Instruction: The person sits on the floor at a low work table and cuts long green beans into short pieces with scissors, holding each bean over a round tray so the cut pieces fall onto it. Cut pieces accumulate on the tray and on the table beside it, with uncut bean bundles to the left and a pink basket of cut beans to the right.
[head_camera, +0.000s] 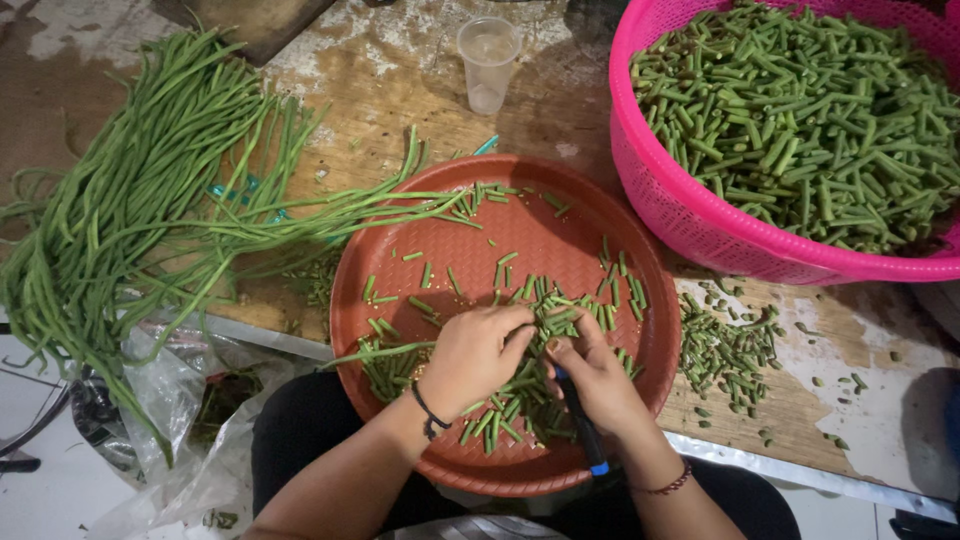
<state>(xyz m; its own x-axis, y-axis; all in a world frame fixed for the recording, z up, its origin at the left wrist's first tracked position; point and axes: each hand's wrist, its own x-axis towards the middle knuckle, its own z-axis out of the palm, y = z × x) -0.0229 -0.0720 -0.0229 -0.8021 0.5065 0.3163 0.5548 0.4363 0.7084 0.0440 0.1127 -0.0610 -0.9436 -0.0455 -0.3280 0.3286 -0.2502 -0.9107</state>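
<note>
At the far left a big pile of long beans (130, 200) lies on the wooden desk (400, 90), with the thin ends fanning out toward the middle. Below the pile, off the desk edge, a clear plastic bag (180, 420) hangs with some green scraps in it. A few long beans reach from the pile onto the round red tray (500, 230), which sits on the desk edge just above the person's lap. A clear plastic cup (488, 62) stands on the desk behind the tray. Short cut bean pieces (505, 410) lie all over the tray, most of them near the front. The left hand (475, 355) is over the tray, its grip curled tight around a small bunch of beans (385, 352) that pokes out to the left. A black band is on that wrist. The right hand (598, 380) is touching the left hand, and its grip is closed on a knife with a dark handle and a blue end (583, 430); the blade is hidden between the hands. A thin red band is on this wrist. Just right of the tray, small bean ends (725, 350) are scattered on the desk. At the far right a pink basket (680, 200) stands on the desk, filled high with cut beans (810, 120).
</note>
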